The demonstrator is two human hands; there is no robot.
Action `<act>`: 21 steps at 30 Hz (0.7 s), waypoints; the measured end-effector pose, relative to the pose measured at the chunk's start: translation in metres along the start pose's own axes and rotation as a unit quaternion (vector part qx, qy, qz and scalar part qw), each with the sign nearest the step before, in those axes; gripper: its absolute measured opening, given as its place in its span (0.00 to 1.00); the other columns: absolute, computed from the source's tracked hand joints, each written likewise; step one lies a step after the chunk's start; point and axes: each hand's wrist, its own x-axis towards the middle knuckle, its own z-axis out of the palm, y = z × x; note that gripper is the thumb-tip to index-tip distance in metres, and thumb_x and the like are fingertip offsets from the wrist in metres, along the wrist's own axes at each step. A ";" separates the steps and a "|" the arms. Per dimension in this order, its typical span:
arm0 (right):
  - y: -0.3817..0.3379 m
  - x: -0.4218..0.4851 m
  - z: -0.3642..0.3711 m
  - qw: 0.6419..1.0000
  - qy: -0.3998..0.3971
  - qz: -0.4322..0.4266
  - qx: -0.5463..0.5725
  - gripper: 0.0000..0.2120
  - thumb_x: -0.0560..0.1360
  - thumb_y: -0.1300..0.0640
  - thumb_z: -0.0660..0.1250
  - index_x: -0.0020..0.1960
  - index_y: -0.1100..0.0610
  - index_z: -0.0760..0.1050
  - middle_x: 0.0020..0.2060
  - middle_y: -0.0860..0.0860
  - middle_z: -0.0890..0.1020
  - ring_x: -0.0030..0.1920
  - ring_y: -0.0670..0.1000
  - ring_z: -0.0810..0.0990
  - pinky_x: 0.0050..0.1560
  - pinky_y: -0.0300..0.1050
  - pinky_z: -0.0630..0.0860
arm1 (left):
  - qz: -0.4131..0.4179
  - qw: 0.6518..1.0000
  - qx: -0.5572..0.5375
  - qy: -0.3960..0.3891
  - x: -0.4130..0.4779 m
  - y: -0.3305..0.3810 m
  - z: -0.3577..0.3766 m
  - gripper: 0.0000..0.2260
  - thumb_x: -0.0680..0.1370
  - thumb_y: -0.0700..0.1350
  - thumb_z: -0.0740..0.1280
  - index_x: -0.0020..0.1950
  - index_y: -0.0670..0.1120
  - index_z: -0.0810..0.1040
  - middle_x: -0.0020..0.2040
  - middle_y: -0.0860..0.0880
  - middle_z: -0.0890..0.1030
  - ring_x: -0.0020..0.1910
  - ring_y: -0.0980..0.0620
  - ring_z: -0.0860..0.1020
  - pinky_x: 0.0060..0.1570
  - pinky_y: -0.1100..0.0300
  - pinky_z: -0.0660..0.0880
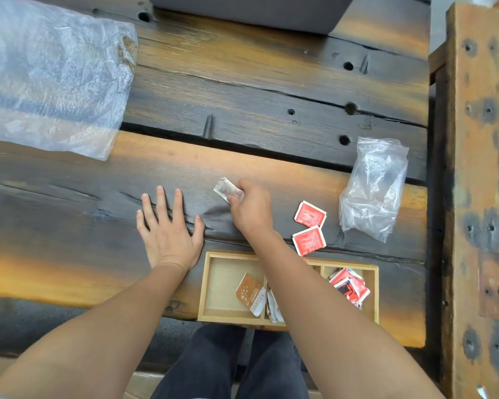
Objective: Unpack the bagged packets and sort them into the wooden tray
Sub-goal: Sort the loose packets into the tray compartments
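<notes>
My right hand [249, 208] pinches a small brownish-silver packet [226, 189] just above the dark wooden table. Flat on the table to its left lies my left hand [167, 226], fingers spread, holding nothing. The wooden tray [203, 283] sits at the table's near edge under my right forearm. A brown-and-white packet [249, 293] leans on the divider of its left compartment, more packets lie in the partly hidden middle compartment, and several red packets [350, 286] fill the right one. Two red packets [310, 214] [308, 240] lie loose on the table right of my hand.
A small crumpled clear bag [372, 188] lies at the right. A large clear plastic bag [49, 73] covers the far left of the table. A grey box [251, 10] stands at the far edge, and a rusty wooden beam [481, 197] runs along the right.
</notes>
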 end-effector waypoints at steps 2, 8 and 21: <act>0.009 -0.010 -0.011 0.999 0.011 -0.002 0.036 0.04 0.74 0.58 0.70 0.42 0.58 0.80 0.39 0.56 0.81 0.43 0.56 0.76 0.41 0.46 0.67 | 0.002 1.000 -0.002 -0.001 0.000 0.000 -0.001 0.31 0.78 0.60 0.53 0.80 0.49 0.58 0.81 0.42 0.54 0.79 0.37 0.50 0.75 0.40 0.50; 0.027 -0.069 -0.047 0.992 0.062 -0.047 0.101 0.09 0.79 0.61 0.65 0.51 0.56 0.85 0.38 0.49 0.74 0.38 0.46 0.70 0.39 0.30 0.65 | 0.003 1.000 -0.015 0.001 -0.002 0.001 -0.002 0.30 0.79 0.60 0.52 0.80 0.49 0.58 0.80 0.42 0.55 0.79 0.37 0.50 0.75 0.39 0.50; 0.094 -0.177 -0.047 0.980 0.186 -0.066 -0.011 0.11 0.71 0.69 0.70 0.52 0.60 0.84 0.43 0.50 0.76 0.42 0.49 0.75 0.40 0.44 0.77 | 0.005 0.999 -0.035 0.027 -0.008 0.001 -0.003 0.29 0.80 0.60 0.52 0.78 0.49 0.60 0.80 0.42 0.57 0.78 0.37 0.52 0.76 0.40 0.49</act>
